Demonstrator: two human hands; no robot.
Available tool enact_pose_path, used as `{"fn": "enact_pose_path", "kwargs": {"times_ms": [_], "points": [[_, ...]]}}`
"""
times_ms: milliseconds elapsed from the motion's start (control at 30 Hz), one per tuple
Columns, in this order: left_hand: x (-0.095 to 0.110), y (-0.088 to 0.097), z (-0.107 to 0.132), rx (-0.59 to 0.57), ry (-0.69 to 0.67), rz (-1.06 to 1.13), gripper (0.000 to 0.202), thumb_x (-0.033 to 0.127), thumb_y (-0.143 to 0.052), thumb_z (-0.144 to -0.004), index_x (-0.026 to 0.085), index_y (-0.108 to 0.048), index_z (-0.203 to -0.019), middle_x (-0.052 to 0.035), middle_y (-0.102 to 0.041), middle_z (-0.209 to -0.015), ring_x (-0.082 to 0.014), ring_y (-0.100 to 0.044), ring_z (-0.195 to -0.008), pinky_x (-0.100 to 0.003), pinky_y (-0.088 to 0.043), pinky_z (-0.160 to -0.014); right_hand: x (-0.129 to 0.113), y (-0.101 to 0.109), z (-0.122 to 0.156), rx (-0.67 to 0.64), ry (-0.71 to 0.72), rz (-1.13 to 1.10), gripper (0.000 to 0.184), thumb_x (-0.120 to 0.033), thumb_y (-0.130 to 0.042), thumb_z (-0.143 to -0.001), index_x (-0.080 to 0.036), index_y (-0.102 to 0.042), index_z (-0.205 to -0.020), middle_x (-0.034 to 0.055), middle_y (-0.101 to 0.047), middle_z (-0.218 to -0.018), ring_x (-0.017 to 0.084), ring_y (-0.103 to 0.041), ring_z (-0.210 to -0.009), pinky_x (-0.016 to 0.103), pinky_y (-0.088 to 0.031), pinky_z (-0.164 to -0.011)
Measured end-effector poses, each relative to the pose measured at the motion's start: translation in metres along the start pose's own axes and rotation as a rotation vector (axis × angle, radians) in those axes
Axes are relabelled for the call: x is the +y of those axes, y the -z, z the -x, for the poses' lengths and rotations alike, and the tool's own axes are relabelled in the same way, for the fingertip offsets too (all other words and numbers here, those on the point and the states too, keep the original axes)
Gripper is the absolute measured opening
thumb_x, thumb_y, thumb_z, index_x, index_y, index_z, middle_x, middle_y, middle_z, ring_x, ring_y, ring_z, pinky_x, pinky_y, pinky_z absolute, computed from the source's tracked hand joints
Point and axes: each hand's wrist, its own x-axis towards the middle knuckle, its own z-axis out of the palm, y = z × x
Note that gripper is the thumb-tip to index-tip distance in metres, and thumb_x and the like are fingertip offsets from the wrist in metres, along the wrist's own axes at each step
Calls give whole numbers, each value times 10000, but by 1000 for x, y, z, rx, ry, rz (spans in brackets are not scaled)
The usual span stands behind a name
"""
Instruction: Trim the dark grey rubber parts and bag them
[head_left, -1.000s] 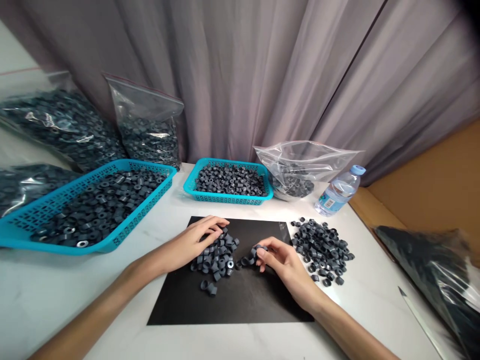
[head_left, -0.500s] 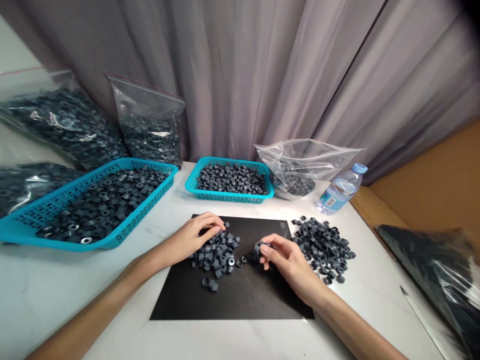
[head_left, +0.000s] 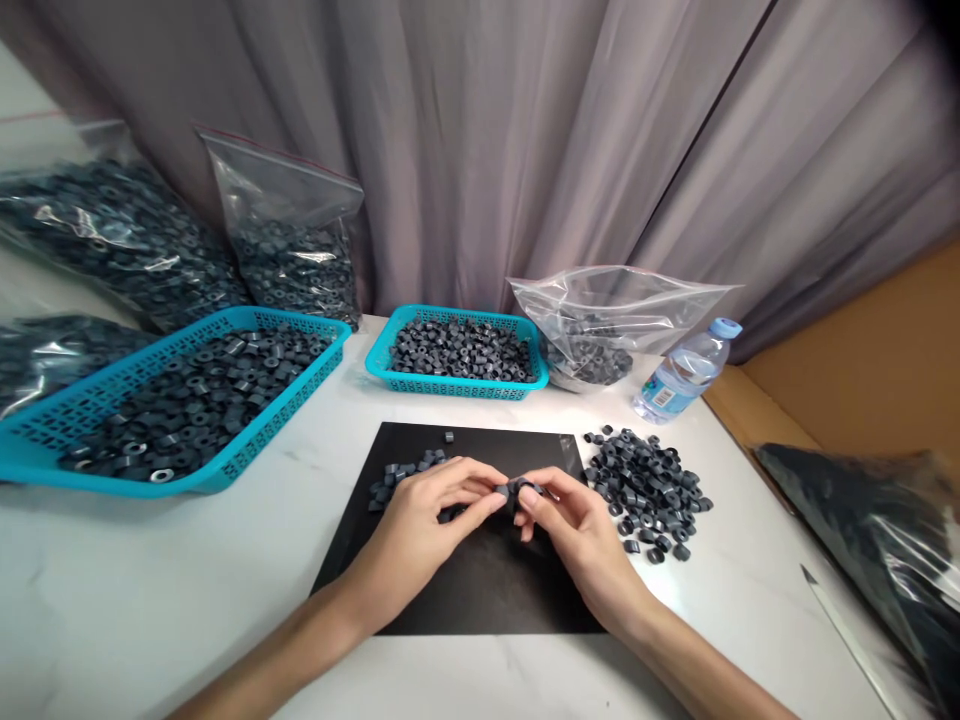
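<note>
Both hands meet over the black mat (head_left: 480, 605), roughly mid-worktop (head_left: 112, 590) and twd the near edge. Left hand (head_left: 431, 515) pinches a small dark ring (head_left: 504, 491) btwn thumb and fingertips; right hand (head_left: 577, 530) grips a dark clump (head_left: 534, 487) the same way, prob more rings, but can't tell how many or if the two grips actually touch. Fingertip holds make sense imo, pieces are tiny. Loose heap (head_left: 390, 485) sits on the mat behind the left hand, partly blocked by it, w/ a stray ring (head_left: 449, 437) closer to the mat's far side. Mat's prob there so bits stay put on the slick top. Second heap (head_left: 649, 490) is on bare worktop just beside the mat, twd the right edge, easy reach for that arm I guess. Along the far edge: a blue tray (head_left: 457, 385) full of rings, then an open zip bag (head_left: 592, 360) w/ more, then a water bottle (head_left: 686, 375) near the far right corner, prob parked out of the way. Bigger blue tray (head_left: 202, 478) is on the left w/ stuffed zip bags (head_left: 292, 250) behind it. Worktop's white w/ faint grey veining. Room-wise: grey curtain (head_left: 465, 150) past the far edge, cardboard (head_left: 862, 340) plus a dark plastic bag (head_left: 847, 520) off the right edge.
</note>
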Motion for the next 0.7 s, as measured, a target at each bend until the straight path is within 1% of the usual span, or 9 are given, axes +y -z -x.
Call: {"fn": "enact_pose_path", "kwargs": {"times_ms": [67, 167, 267, 367, 467, 567, 700], "points": [[-1, 2, -2, -15, 73, 153, 189, 349, -700, -912, 242, -672, -1065, -1, -768, -1005, -188, -740, -997, -279, -569, -927, 1, 2, 0, 16, 17, -15, 277, -462, -718, -929, -195, -694, -996, 29, -670, -835, 161, -604, -722, 282, -509, -698], [2, 4, -4, -19, 111, 275, 222, 347, -708, -905, 229, -679, -1091, -19, -779, -1016, -196, -744, -1000, -298, -571, -941, 2, 4, 1, 31, 34, -31, 238, -426, -718, -939, -200, -699, -1010, 34, -672, -865, 165, -608, -745, 281, -502, -701], [6, 3, -4, -16, 175, 317, 227, 366, -695, -913, 202, -717, -1067, -47, -799, -1015, -219, -746, -1023, -316, -561, -961, 1, 5, 2, 26, 45, -51, 204, -391, -722, -944, -203, -705, -1022, 28, -666, -862, 156, -605, -750, 272, -495, -704], [9, 3, -2, 2, 238, 365, 286, 369, -713, -894, 201, -719, -1126, -61, -801, -1089, -238, -730, -1095, -338, -539, -1014, -1, 7, 2, 31, 43, -68, 196, -380, -732, -939, -205, -706, -1022, 20, -657, -849, 150, -603, -749, 268, -498, -705], [9, 3, -1, -8, 243, 377, 339, 351, -732, -878, 210, -706, -1186, -62, -794, -1138, -243, -717, -1131, -352, -520, -1052, 0, 10, 0, 46, 34, -69, 211, -392, -734, -935, -205, -704, -1029, 17, -653, -850, 147, -597, -746, 268, -499, -711], [8, 3, -1, -24, 237, 378, 368, 342, -738, -873, 212, -697, -1216, -63, -801, -1109, -239, -716, -1132, -351, -513, -1060, 2, 12, -1, 60, 26, -58, 229, -404, -736, -931, -203, -704, -1038, 20, -655, -851, 149, -598, -747, 272, -501, -717], [6, 1, -2, -36, 245, 400, 341, 342, -744, -869, 211, -705, -1181, -67, -798, -1104, -235, -720, -1108, -344, -515, -1039, -2, 8, 1, 63, 55, -10, 236, -422, -728, -929, -206, -708, -1023, 26, -656, -827, 162, -607, -723, 295, -529, -699]]}}
